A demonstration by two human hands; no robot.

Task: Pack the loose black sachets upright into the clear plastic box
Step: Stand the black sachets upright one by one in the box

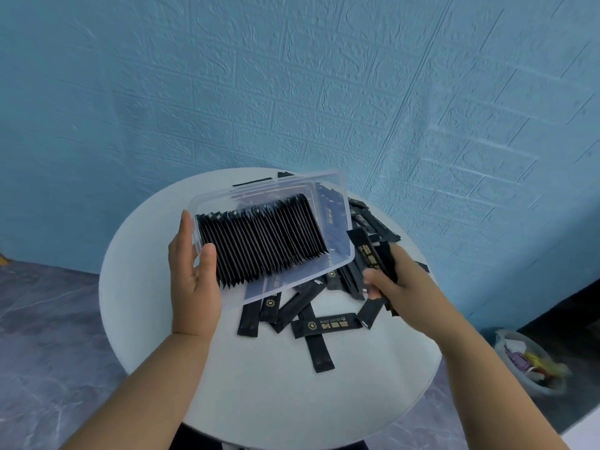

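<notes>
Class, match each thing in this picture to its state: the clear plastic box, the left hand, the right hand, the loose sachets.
1 clear plastic box
2 left hand
3 right hand
4 loose sachets

A grips a few sachets
B lie flat on the white table
C tilted, with a packed row inside
D holds the box's end

Pairs: 1-C, 2-D, 3-A, 4-B
</notes>
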